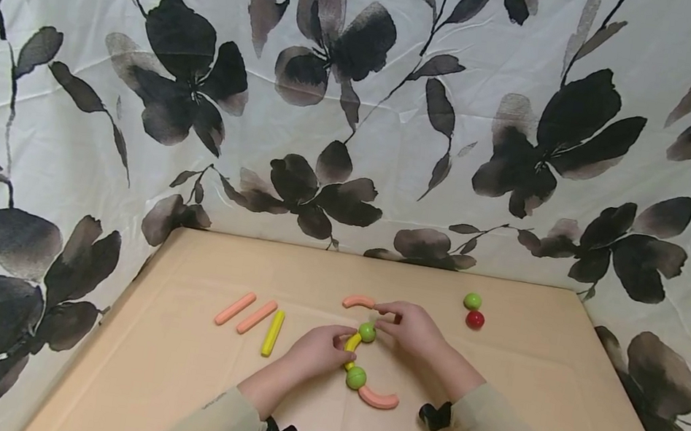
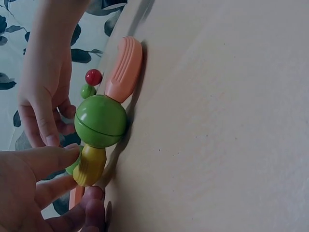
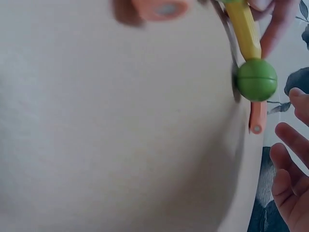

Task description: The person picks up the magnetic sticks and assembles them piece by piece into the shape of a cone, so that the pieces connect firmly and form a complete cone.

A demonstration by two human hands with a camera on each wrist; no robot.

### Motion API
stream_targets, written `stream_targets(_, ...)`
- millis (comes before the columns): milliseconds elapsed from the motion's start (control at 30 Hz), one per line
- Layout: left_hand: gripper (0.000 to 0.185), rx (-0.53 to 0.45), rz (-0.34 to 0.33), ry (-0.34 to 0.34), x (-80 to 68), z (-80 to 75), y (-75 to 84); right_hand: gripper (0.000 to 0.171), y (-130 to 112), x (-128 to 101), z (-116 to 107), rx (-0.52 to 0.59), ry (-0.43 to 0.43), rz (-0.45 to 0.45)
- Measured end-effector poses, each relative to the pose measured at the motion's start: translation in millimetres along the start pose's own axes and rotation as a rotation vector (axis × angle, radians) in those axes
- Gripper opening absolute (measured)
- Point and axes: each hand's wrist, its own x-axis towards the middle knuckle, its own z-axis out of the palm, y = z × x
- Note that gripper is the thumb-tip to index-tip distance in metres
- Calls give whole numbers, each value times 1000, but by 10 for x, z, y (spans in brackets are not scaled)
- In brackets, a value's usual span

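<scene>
My left hand [image 1: 318,352] pinches a curved yellow rod [image 2: 91,165] between thumb and fingers. A green ball [image 1: 356,377] sits at the rod's near end, with a curved salmon-pink rod [image 1: 378,399] joined to it. At the far end is a second green ball [image 3: 257,79]. My right hand [image 1: 412,328] is just beyond that ball, its fingers spread and loosely bent, holding nothing. Its fingertips reach the end of another curved salmon-pink rod [image 1: 359,301] in the head view. A pale metal-looking disc shows in that rod's end in the right wrist view.
Two straight pink rods [image 1: 236,308] and a straight yellow rod [image 1: 272,333] lie to the left. A green ball [image 1: 472,302] and a red ball [image 1: 475,320] rest at the back right. Behind the tan tabletop [image 1: 494,384] hangs a floral cloth [image 1: 424,131].
</scene>
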Motion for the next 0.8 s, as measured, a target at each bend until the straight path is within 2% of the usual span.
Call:
stream_targets(233, 49, -9, 0, -3, 13, 9, -12, 32, 33, 196, -72, 13, 2, 21)
stream_targets(400, 48, -11, -2, -6, 22, -3, -8, 34, 95, 365, -85, 36, -37, 30)
stream_targets(633, 48, -9, -4, -9, 41, -7, -7, 34, 192, 555, 4, 100, -107, 62)
stream_targets(800, 48, -9, -15, -14, 51, -15, 5, 32, 207, 638, 83, 103, -102, 59)
